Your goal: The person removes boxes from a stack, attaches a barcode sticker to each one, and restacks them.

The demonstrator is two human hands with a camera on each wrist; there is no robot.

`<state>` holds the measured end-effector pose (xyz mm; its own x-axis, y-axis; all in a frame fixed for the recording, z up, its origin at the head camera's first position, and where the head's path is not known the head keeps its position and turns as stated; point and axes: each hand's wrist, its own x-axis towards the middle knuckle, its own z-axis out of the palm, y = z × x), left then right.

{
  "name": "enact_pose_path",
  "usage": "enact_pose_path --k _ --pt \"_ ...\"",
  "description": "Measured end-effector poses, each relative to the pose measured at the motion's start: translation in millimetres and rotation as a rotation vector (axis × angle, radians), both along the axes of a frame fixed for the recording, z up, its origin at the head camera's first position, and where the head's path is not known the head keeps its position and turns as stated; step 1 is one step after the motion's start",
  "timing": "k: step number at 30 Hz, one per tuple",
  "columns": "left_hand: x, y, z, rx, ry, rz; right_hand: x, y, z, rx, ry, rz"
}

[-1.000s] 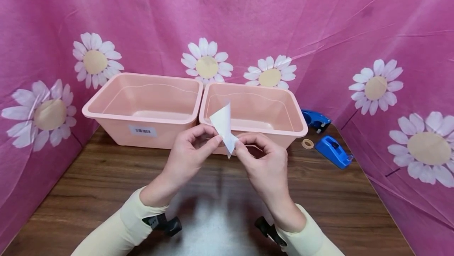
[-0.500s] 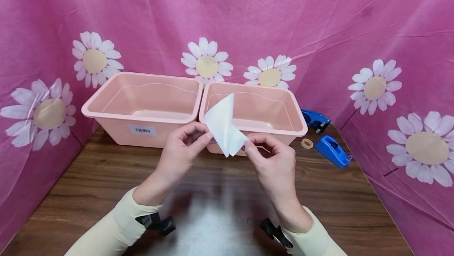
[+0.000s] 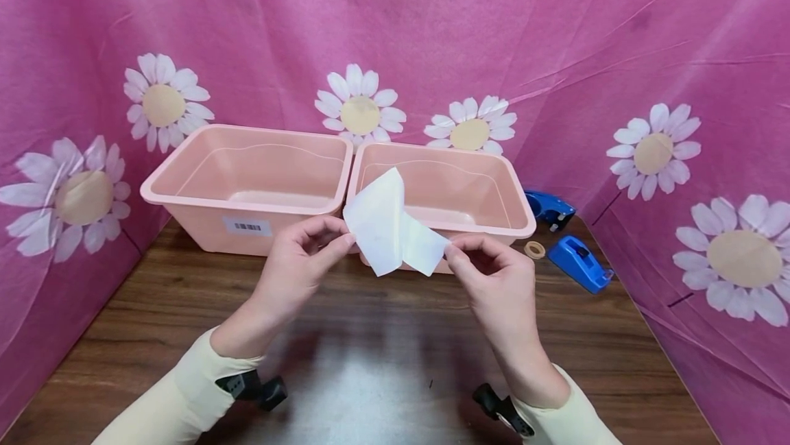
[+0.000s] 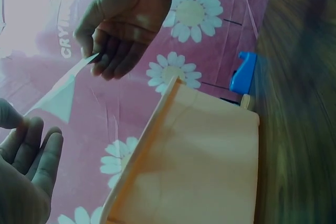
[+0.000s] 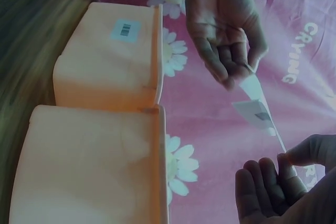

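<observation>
A white sheet of paper (image 3: pixel 379 222), creased and partly folded, is stretched in the air between both hands. My left hand (image 3: pixel 299 263) pinches its left edge between thumb and forefinger. At the opposite corner, my right hand (image 3: pixel 503 284) grips the paper the same way. In the head view the sheet overlaps the front of the right pink bin (image 3: pixel 494 225). Seen from the right wrist, a flap of the paper (image 5: pixel 254 113) sticks out below the taut edge, with a small dark mark on it.
Beside the right bin stands a left pink bin (image 3: pixel 247 209) with a barcode label on its front. A blue tape dispenser (image 3: pixel 577 263), a roll of tape (image 3: pixel 534 249) and a blue hole punch (image 3: pixel 548 208) sit at the right on the wooden table (image 3: pixel 185 315). A flowered pink cloth (image 3: pixel 395 13) hangs behind.
Both hands have moved apart, left and right. The paper between them has opened out from a narrow folded shape to a wider one.
</observation>
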<state>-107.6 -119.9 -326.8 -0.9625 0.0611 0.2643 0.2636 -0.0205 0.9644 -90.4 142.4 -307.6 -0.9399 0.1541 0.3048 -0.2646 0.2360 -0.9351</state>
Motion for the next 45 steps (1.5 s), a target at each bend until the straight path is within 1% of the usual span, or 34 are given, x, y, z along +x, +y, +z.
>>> enact_pose_path --k 4,8,13,17,20,23,26,30,34,38,41,45 --pt "1.7 -7 -2.0 -0.069 0.007 0.006 1.7 7 0.4 0.014 -0.024 0.007" --pt "3.6 -13 -4.1 -0.111 0.019 0.007 1.9 14 -2.2 0.023 -0.006 0.038" --pt "5.4 -20 -7.0 -0.118 0.027 -0.014 0.8 22 -7.9 0.042 0.044 0.088" --pt "7.1 -25 -10.9 -0.135 0.035 -0.020 1.4 29 -11.4 0.060 0.046 0.107" --pt "8.6 -29 -13.1 -0.154 0.026 -0.013 2.5 34 -13.6 0.072 0.040 0.109" --pt "9.2 -32 -14.2 -0.164 0.015 -0.012 3.9 39 -16.0 0.067 0.053 0.113" --pt "8.7 -34 -15.9 -0.170 0.017 -0.011 5.1 43 -17.9 0.057 0.067 0.112" --pt "7.6 -38 -20.6 -0.175 0.018 -0.014 5.9 50 -19.3 0.060 0.065 0.101" --pt "6.9 -39 -29.6 -0.186 0.005 -0.040 6.3 55 -19.7 0.078 0.051 0.078" --pt "7.8 -34 -43.9 -0.198 0.005 -0.092 6.5 60 -19.7 0.082 0.044 0.059" --pt "9.6 -27 -57.9 -0.208 -0.011 -0.160 6.6 62 -19.8 0.088 0.040 0.048" --pt "12.8 -16 -76.6 -0.234 -0.065 -0.262 6.0 63 -21.0 0.097 0.033 0.044"
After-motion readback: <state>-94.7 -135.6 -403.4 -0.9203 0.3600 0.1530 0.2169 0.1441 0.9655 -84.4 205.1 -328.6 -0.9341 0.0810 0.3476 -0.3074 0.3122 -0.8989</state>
